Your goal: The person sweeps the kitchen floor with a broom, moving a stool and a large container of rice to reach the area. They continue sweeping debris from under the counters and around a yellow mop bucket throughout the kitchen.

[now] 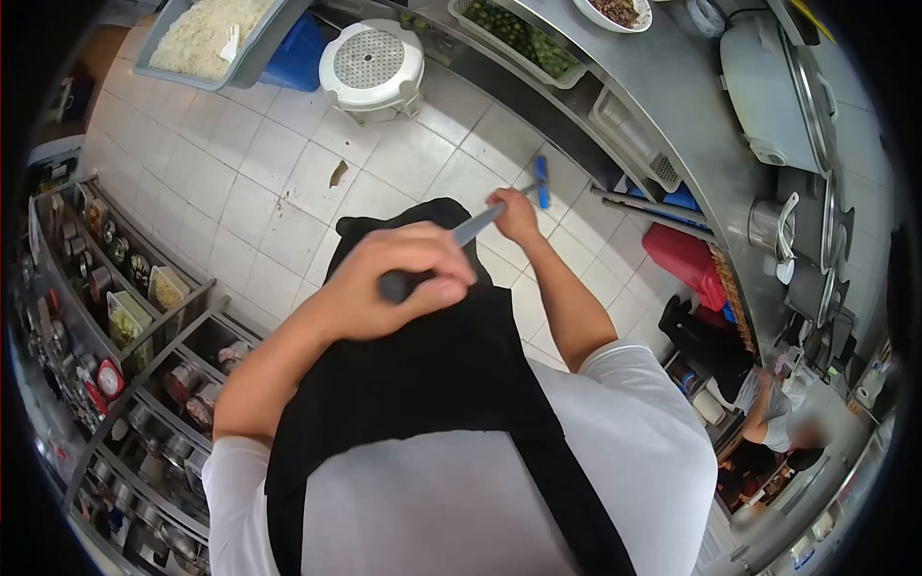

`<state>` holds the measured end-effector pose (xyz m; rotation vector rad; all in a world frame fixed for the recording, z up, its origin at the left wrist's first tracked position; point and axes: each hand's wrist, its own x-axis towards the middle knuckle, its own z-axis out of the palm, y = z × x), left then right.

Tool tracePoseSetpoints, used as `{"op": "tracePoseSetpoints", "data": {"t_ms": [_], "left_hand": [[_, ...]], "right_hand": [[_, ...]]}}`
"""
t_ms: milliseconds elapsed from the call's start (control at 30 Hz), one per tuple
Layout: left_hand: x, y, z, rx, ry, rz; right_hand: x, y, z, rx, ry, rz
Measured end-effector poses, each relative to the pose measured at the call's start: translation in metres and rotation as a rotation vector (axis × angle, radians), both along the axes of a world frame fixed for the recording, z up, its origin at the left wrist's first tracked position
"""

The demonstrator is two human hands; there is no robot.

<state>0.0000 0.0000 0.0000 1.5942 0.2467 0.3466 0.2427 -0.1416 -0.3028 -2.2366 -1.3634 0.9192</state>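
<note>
A long-handled broom (477,224) slants down and away from me, its grey shaft narrowing to a slim blue head (543,182) at the floor. My left hand (399,278) is wrapped round the dark top end of the handle, in front of my black apron (413,384). Lower on the shaft, my right hand (517,213) is closed round it, arm stretched forward. Whether the head is bristled or a rubber blade is too small to tell. A brown scrap (338,173) and small crumbs lie on the tiled floor (250,182) ahead.
A white stool (371,62) stands ahead beside a tub of rice (197,43). Steel counters run along the right, with a basket of green vegetables (523,43) and a pot (771,223). Racks of containers (163,288) line the left. Another person (783,427) is at the far right.
</note>
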Motion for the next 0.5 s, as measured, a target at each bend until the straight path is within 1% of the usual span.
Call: {"op": "tracePoseSetpoints", "data": {"t_ms": [67,133,167,200,233,267,300,333,367,400,467,500], "left_hand": [[0.020,-0.010,-0.022,-0.038,-0.002,-0.037],[0.018,-0.015,-0.009,0.021,0.006,-0.016],[0.018,-0.013,0.001,0.063,0.005,-0.006],[0.012,-0.009,0.015,0.118,-0.029,0.050],[0.003,-0.005,0.033,0.181,-0.017,0.080],[-0.006,-0.007,0.052,0.226,-0.009,0.106],[-0.012,-0.011,0.063,0.211,-0.039,0.141],[-0.016,-0.013,0.072,0.216,-0.078,0.182],[-0.020,-0.013,0.077,0.215,-0.099,0.185],[-0.025,-0.014,0.082,0.207,-0.111,0.192],[-0.029,-0.017,0.087,0.213,-0.145,0.243],[-0.032,-0.018,0.094,0.195,-0.159,0.233]], "right_hand": [[0.014,-0.024,-0.022,0.024,0.024,-0.093],[0.000,-0.028,-0.022,0.091,0.058,-0.075],[-0.009,-0.020,-0.025,0.137,0.070,-0.065],[-0.029,0.000,-0.012,0.151,0.106,-0.076],[-0.051,0.023,0.005,0.194,0.153,-0.019],[-0.073,0.035,0.009,0.234,0.210,0.026],[-0.097,0.044,0.011,0.244,0.265,0.051],[-0.113,0.057,0.013,0.310,0.318,0.133],[-0.124,0.072,0.033,0.272,0.326,0.210],[-0.134,0.085,0.038,0.319,0.332,0.329],[-0.142,0.095,0.044,0.270,0.348,0.342],[-0.151,0.099,0.051,0.241,0.364,0.349]]}}
